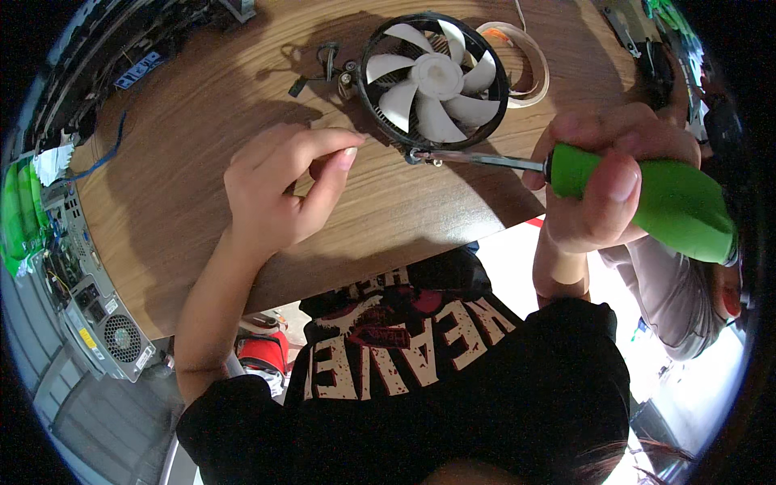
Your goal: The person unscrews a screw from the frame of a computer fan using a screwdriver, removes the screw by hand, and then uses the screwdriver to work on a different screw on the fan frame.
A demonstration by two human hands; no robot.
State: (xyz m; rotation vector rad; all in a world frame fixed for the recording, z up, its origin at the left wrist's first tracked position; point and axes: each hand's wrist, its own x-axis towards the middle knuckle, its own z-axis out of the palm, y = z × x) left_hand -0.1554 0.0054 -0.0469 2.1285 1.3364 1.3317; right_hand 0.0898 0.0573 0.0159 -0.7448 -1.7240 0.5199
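A round cooling fan (434, 78) with white blades in a black frame lies on the wooden table (186, 186). My right hand (602, 174) grips a screwdriver with a thick green handle (663, 202); its metal shaft (477, 159) reaches left to a screw mount at the fan's near edge. My left hand (283, 190) rests on the table left of the fan, index finger and thumb curled together, holding nothing that I can see. A small metal clip (327, 65) lies beyond the left hand, beside the fan.
A coil of flat pale ribbon cable (529, 69) lies behind the fan. An open computer case (89, 299) stands at the left, below the table edge, with green bags (16, 214) beside it. Dark equipment lines the far left and right rims.
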